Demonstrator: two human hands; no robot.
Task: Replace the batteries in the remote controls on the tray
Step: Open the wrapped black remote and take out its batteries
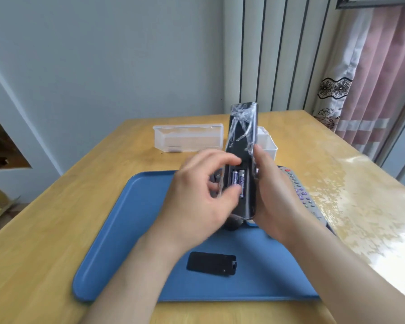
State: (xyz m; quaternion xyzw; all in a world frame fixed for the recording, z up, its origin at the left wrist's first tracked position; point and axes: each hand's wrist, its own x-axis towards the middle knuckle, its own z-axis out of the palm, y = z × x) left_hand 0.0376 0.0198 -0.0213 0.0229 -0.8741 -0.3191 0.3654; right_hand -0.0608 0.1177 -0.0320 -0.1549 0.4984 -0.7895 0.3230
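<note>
My right hand [270, 195] grips a black remote [242, 136] wrapped in clear plastic film, holding it upright above the blue tray [131, 242]. Its back faces me and the battery compartment is uncovered, with two purple batteries [238, 181] inside. My left hand [201, 195] is at the compartment, thumb and fingers curled over the batteries; the thumb tip touches one. The black battery cover [211, 263] lies flat on the tray near me. A grey remote [301, 192] with coloured buttons lies on the tray's right side, partly hidden by my right hand.
Two clear plastic boxes stand behind the tray, a long one [188, 136] at the back and a smaller one [268, 142] behind the held remote. A dark object lies on the tray under my hands. The wooden table [56, 218] has a glossy cover on its right part.
</note>
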